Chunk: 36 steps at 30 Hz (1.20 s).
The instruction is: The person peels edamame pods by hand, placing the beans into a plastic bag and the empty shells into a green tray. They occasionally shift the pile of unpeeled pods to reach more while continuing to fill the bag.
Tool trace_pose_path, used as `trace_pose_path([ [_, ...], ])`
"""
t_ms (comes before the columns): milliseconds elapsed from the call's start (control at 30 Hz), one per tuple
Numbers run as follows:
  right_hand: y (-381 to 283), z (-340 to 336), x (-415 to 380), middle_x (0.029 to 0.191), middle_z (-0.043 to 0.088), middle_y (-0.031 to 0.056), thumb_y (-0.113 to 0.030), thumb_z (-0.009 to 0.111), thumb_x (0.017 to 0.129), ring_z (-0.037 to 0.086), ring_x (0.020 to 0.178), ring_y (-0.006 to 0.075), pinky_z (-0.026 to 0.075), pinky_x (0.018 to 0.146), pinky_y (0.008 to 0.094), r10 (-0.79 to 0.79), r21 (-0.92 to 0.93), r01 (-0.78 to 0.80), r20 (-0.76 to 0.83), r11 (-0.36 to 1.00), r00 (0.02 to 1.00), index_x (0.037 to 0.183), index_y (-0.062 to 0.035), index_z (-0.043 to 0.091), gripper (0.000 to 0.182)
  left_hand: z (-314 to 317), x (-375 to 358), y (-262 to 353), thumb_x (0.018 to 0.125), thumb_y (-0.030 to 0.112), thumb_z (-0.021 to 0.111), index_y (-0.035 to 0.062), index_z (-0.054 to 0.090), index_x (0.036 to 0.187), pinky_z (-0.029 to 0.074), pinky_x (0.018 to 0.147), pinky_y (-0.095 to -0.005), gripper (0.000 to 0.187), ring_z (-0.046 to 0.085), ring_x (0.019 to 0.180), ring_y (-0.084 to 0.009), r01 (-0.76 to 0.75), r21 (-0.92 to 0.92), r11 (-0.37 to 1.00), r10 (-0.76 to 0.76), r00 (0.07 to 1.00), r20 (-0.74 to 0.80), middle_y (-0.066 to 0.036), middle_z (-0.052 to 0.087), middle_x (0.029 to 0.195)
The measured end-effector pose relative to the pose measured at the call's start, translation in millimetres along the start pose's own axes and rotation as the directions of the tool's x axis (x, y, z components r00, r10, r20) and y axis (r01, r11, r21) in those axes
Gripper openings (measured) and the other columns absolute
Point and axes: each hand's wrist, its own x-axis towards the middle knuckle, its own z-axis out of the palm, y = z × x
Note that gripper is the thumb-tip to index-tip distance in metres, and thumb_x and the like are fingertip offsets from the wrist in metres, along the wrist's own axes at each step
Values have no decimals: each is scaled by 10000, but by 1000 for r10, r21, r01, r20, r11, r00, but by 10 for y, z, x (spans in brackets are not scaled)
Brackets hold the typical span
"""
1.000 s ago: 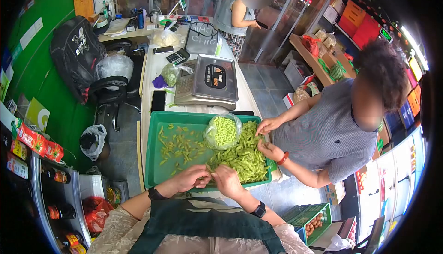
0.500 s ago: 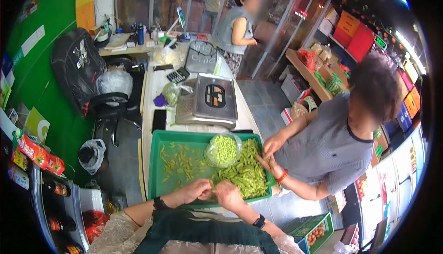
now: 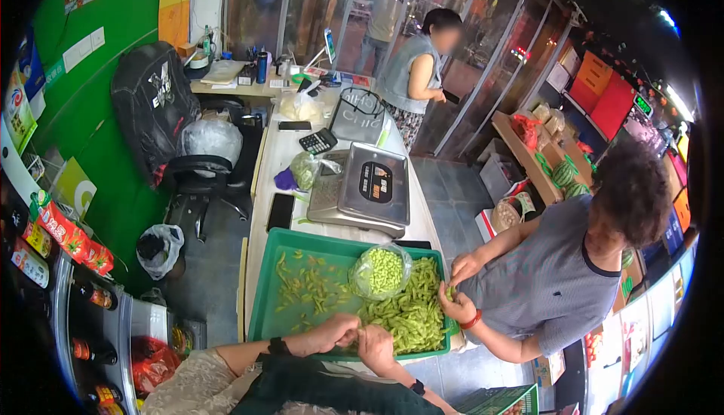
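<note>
My left hand (image 3: pixel 338 333) and my right hand (image 3: pixel 375 345) meet knuckle to knuckle over the near edge of a green plastic tray (image 3: pixel 263 283). Both have their fingers closed in a pinch; whatever is between the fingertips is too small and hidden to make out. Just beyond my right hand lies a heap of green bean pods (image 3: pixel 411 311). An open clear bag of shelled green beans (image 3: pixel 380 272) rests in the tray against that heap. Loose, flatter pods (image 3: pixel 311 281) are scattered over the tray's left half.
Across the tray's right side, another person's hands (image 3: pixel 458 294) pinch something small and green. Behind the tray stand a weighing scale (image 3: pixel 373 189), a phone (image 3: pixel 280 212) and a calculator (image 3: pixel 318 140). An office chair (image 3: pixel 200 162) is at left; a second person (image 3: pixel 415 76) stands farther back.
The whole view has shifted, so the tray and counter sit lower and farther right. My hands have come closer together. The other person's hands have also shifted at the tray's edge.
</note>
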Motion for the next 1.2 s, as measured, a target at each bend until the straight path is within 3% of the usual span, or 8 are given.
trace_pose_path([
  [167, 10, 124, -35, 526, 519, 128, -149, 458, 947, 512, 455, 213, 415, 479, 360, 411, 319, -374, -55, 871, 910, 637, -5, 517, 347, 149, 1, -6, 872, 197, 515, 70, 528, 705, 268, 446, -252, 210, 360, 496, -71, -98, 198, 975, 103, 995, -15, 15, 432, 591],
  [233, 28, -11, 44, 483, 495, 81, -201, 469, 963, 468, 452, 125, 401, 475, 302, 561, 509, -583, 216, 634, 799, 599, -1, 543, 422, 74, 120, -135, 859, 203, 528, 67, 530, 670, 282, 469, -251, 233, 376, 524, -64, -186, 297, 937, 211, 976, -53, 28, 445, 595],
  [433, 87, -256, 9, 606, 551, -13, -165, 557, 940, 489, 538, 64, 386, 492, 234, 377, 385, -509, 368, 770, 850, 814, -20, 613, 200, -57, 119, 159, 850, 133, 477, 98, 434, 562, 228, 425, -249, 293, 329, 476, -52, -99, 405, 909, 32, 985, 169, 38, 396, 544],
  [500, 80, -349, 34, 607, 568, 4, -226, 551, 957, 512, 525, 76, 390, 482, 225, 358, 571, -711, 616, 410, 702, 834, -22, 637, 253, -75, 112, 144, 851, 116, 470, 111, 411, 571, 198, 411, -246, 285, 299, 459, -45, -80, 410, 908, -14, 975, 222, 49, 371, 551],
  [667, 110, -372, -74, 574, 524, 26, -227, 477, 986, 470, 468, 92, 359, 454, 225, 335, 595, -801, 744, 62, 579, 888, 15, 636, 305, -116, 133, 80, 850, 109, 483, 97, 445, 616, 201, 426, -234, 237, 298, 472, -39, 12, 391, 920, -120, 960, 254, 56, 370, 562],
  [800, 325, -108, -314, 597, 581, 44, -160, 513, 895, 530, 493, 142, 420, 492, 273, 389, 469, -640, 527, 609, 756, 823, -14, 644, 209, -195, 304, -177, 850, 153, 505, 50, 506, 629, 299, 470, -284, 243, 393, 513, -92, -188, 601, 777, 66, 974, 219, 17, 423, 563],
  [900, 362, -110, -364, 596, 608, 66, -170, 557, 845, 560, 511, 162, 454, 524, 305, 521, 226, -636, 409, 738, 749, 752, -23, 645, 195, -102, 389, -325, 854, 200, 518, 16, 558, 661, 367, 529, -327, 269, 459, 563, -135, -259, 767, 588, 200, 964, 173, -14, 472, 571],
  [1200, 804, -364, -457, 588, 617, 132, -180, 552, 800, 613, 540, 223, 483, 545, 347, 699, 152, -702, 80, 696, 711, 707, -26, 668, 214, -182, 614, -539, 907, 111, 526, 43, 546, 1054, 452, 638, -232, 163, 550, 762, -105, -48, 377, 925, -48, 970, 240, -21, 578, 886],
])
